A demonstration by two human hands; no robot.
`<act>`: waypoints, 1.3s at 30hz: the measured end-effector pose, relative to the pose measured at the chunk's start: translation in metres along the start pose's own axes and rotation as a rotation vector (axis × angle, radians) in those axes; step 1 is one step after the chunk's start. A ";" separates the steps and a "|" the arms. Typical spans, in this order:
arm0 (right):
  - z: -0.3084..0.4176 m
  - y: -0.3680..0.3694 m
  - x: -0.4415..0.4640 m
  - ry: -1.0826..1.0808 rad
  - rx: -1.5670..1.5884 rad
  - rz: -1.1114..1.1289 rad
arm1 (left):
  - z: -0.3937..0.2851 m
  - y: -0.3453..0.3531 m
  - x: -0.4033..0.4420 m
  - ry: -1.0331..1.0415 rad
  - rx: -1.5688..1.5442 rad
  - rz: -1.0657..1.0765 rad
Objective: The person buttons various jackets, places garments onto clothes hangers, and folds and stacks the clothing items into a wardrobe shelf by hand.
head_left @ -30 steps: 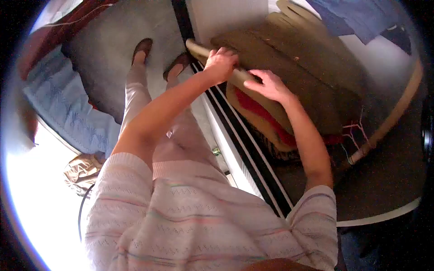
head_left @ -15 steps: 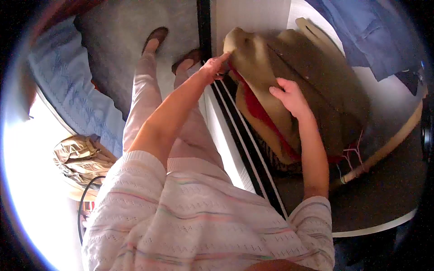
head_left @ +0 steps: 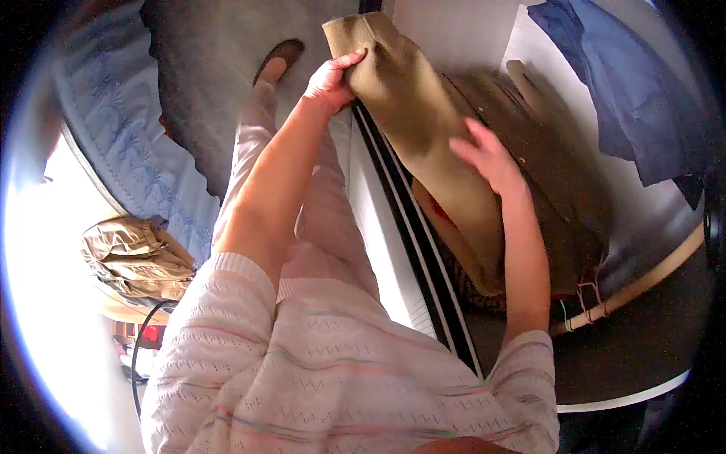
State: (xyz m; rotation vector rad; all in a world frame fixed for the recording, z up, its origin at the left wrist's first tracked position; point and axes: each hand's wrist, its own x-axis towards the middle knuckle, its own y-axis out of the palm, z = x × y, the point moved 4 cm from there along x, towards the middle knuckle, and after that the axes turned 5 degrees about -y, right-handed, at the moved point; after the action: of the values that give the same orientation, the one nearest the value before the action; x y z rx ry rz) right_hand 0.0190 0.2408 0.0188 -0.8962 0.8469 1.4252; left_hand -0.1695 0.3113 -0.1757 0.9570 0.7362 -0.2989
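Note:
An olive-brown coat (head_left: 556, 181) with buttons down its front hangs in the compartment on the right. My left hand (head_left: 331, 82) is closed around its sleeve (head_left: 412, 106) near the cuff, thumb on top, and the sleeve stretches out toward the upper left. Over the upper part of the same sleeve is my right hand (head_left: 495, 163), slightly blurred, its fingers apart and holding nothing. Whether it touches the cloth I cannot tell. A bit of red cloth (head_left: 439, 212) shows below the sleeve.
Black-and-white door tracks (head_left: 404, 208) run between my legs and the compartment. A navy garment (head_left: 624, 91) hangs at upper right, above a wooden rod (head_left: 650, 276) with thin strings. To the left are a blue patterned cover (head_left: 125, 144) and a crumpled khaki garment (head_left: 132, 253).
My left hand has moved up and left with the cuff, drawing the sleeve outward over much of the red cloth. My right hand has shifted slightly and its fingers have spread.

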 end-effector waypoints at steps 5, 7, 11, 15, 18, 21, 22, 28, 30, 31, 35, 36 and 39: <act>0.019 0.003 0.077 -0.058 -0.102 0.050 | -0.016 0.018 -0.023 0.104 0.003 0.008; 0.025 -0.005 0.076 -0.091 0.019 -0.076 | -0.021 0.010 -0.019 0.110 0.048 -0.015; 0.055 0.002 0.056 -0.020 0.106 -0.236 | -0.018 -0.012 -0.006 0.156 0.260 -0.211; 0.039 -0.006 0.073 -0.025 0.227 0.003 | -0.010 -0.009 -0.026 0.451 0.832 -0.563; 0.044 -0.008 0.069 -0.031 0.189 -0.010 | 0.016 0.023 -0.044 0.605 1.071 -0.409; 0.040 -0.007 0.070 -0.051 0.225 -0.026 | 0.052 0.063 -0.059 0.539 1.114 -0.283; 0.037 -0.007 0.071 -0.039 0.247 -0.034 | 0.058 0.080 -0.064 0.528 1.254 -0.333; 0.027 -0.009 0.069 -0.045 0.234 -0.135 | 0.049 0.088 -0.032 0.762 1.503 -0.644; 0.038 0.000 0.058 -0.016 0.290 -0.156 | 0.023 0.063 -0.020 0.849 1.500 -0.711; 0.042 0.002 0.056 -0.005 0.317 -0.165 | 0.009 0.051 -0.019 0.845 1.496 -0.692; 0.035 0.002 0.061 0.010 0.253 -0.006 | -0.014 0.088 -0.038 1.003 1.752 -0.234; 0.036 0.004 0.064 0.004 0.252 0.029 | -0.017 0.111 -0.046 0.999 1.742 -0.065; 0.041 0.011 0.065 -0.007 0.225 0.123 | -0.006 0.129 -0.040 0.942 1.858 0.267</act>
State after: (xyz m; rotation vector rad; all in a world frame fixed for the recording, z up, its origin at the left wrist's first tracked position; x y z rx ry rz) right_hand 0.0049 0.3056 -0.0216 -0.6778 1.0493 1.4038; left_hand -0.1320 0.3853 -0.0692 3.0655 1.0799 -0.2290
